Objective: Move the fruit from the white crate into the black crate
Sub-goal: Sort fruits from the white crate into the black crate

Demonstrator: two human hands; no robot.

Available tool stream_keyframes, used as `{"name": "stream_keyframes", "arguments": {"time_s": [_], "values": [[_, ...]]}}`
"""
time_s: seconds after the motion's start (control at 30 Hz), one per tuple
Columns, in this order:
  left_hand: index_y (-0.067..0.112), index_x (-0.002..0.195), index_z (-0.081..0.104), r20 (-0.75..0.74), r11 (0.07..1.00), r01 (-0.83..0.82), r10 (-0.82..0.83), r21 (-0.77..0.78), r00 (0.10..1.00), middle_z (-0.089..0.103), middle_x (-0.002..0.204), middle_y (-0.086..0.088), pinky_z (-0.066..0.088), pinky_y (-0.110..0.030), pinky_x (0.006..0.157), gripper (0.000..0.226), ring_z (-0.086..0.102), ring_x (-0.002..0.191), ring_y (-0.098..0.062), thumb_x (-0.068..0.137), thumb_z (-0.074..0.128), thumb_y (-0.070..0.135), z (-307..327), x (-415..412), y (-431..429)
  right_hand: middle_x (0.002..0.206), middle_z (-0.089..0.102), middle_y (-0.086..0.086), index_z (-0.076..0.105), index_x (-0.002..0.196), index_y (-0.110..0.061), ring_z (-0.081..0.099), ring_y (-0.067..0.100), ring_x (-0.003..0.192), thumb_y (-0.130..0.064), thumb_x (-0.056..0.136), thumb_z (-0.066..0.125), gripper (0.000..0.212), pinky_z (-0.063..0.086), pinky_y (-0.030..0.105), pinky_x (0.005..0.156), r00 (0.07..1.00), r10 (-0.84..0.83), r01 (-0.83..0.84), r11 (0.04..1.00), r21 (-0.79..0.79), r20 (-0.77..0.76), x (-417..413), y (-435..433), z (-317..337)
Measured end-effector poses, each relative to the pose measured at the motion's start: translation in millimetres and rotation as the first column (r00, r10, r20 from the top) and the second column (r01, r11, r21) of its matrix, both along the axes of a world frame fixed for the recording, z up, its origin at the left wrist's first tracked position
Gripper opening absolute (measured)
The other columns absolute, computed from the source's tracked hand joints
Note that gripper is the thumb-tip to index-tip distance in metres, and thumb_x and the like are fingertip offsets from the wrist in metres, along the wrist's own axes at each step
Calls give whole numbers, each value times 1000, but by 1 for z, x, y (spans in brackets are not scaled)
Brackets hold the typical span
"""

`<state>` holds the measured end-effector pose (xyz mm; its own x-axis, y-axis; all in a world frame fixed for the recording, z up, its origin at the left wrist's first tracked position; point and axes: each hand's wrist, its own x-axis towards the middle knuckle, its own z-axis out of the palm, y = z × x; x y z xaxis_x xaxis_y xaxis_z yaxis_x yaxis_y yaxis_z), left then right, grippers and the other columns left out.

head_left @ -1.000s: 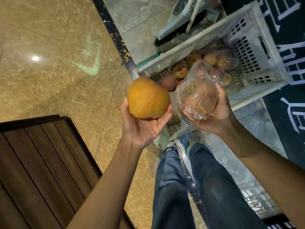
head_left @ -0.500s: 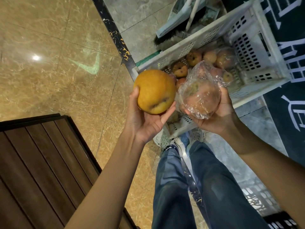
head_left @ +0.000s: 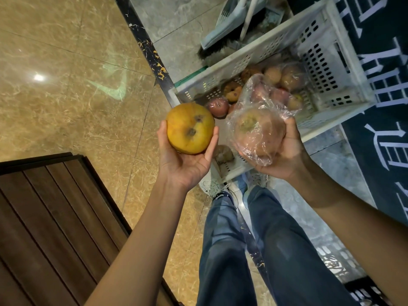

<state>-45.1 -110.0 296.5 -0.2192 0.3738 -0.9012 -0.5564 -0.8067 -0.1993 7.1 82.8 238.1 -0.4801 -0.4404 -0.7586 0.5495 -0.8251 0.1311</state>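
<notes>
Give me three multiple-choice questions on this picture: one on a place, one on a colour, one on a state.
1. The white crate stands: A on a chair; B on the floor by the shoes; C on a shelf.
2. The left hand holds a fruit that is: A green; B purple; C yellow-orange.
3. The right hand holds a second fruit that is: A wrapped in clear plastic; B sliced; C peeled.
Answers: B, floor lies under it; C, its skin shows that; A, film covers it.

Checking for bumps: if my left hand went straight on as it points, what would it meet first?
Probably the white crate near the wrapped red apple, though the left hand looks higher; depth unclear.
</notes>
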Motion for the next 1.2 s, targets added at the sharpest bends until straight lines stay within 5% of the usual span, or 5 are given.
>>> {"name": "stream_keyframes", "arguments": {"time_s": [0.5, 0.67, 0.87, 1.07, 1.2], "values": [[-1, 131, 51, -10, 998, 22, -21, 58, 1000, 61, 116, -22, 59, -37, 59, 103, 68, 87, -32, 47, 74, 55, 3, 14, -28, 119, 60, 12, 56, 123, -15, 65, 28, 100, -47, 45, 88, 91, 56, 42, 83, 942, 214, -172, 969, 176, -259, -3, -19, 27], [1, 131, 52, -18, 1000, -10, 11, 26, 1000, 60, 114, -22, 59, -38, 56, 100, 69, 83, -35, 48, 73, 55, -3, 11, -43, 103, 57, -18, 53, 107, -33, 60, 13, 98, -49, 35, 74, 77, 53, 27, 75, 807, 590, -152, 240, 959, -19, -10, -42, 45], [2, 131, 52, -34, 999, 23, -24, -27, 999, 61, 113, -20, 60, -37, 57, 101, 69, 82, -34, 47, 74, 54, -5, 5, -62, 118, 56, -6, 42, 122, -27, 54, 19, 102, -47, 49, 80, 85, 38, 23, 73, 587, 775, 194, -414, 890, 233, -1, -50, 57], [3, 133, 51, -76, 999, 46, -47, -16, 996, 60, 123, -19, 60, -39, 64, 129, 68, 94, -34, 15, 95, 27, -12, 1, -77, 118, 56, -2, 41, 121, -29, 55, 20, 103, -50, 48, 78, 84, 46, 29, 76, 650, 729, 110, -369, 923, 215, -1, -48, 47], [3, 131, 53, -51, 998, 53, -56, -43, 997, 60, 122, -19, 60, -39, 62, 127, 68, 92, -34, 14, 95, 28, -18, -1, -69, 113, 54, -1, 47, 109, -28, 56, 15, 90, -38, 58, 80, 61, 53, 29, 66, 970, 163, -210, 200, 957, 179, -10, -38, 9]]}}
